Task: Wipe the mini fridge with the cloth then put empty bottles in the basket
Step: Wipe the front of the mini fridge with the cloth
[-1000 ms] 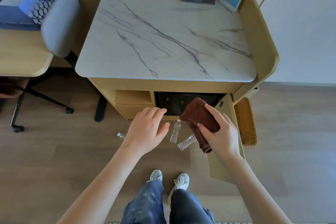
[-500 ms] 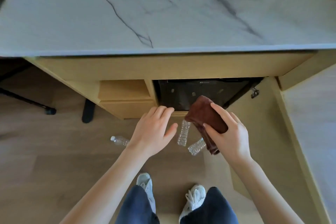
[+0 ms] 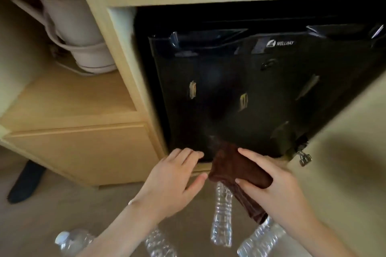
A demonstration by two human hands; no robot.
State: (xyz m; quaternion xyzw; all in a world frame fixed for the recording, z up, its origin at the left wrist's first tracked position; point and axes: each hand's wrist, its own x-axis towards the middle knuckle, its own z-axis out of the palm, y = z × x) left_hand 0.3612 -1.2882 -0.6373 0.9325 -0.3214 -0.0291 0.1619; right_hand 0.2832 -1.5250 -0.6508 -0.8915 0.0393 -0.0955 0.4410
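Observation:
The black mini fridge (image 3: 240,94) sits in the wooden cabinet, its glossy door shut and filling the upper right of the view. My right hand (image 3: 277,192) grips a folded brown cloth (image 3: 236,169) just below the fridge door's bottom edge. My left hand (image 3: 173,181) is open beside it, fingers spread toward the door's lower left corner and holding nothing. Several clear empty plastic bottles lie on the floor beneath my hands: one upright-looking in the middle (image 3: 222,215), one at the right (image 3: 261,240), one at the left (image 3: 71,240). The basket is out of view.
A white electric kettle (image 3: 79,33) stands in the open shelf left of the fridge, above a closed wooden drawer (image 3: 79,150). The open cabinet door (image 3: 344,162) with a metal hinge (image 3: 304,157) is at the right. A dark chair foot (image 3: 25,181) rests on the floor at left.
The camera has dropped low and close to the cabinet, so the marble top left the view. Both hands moved forward to the fridge's bottom edge; the right still holds the cloth.

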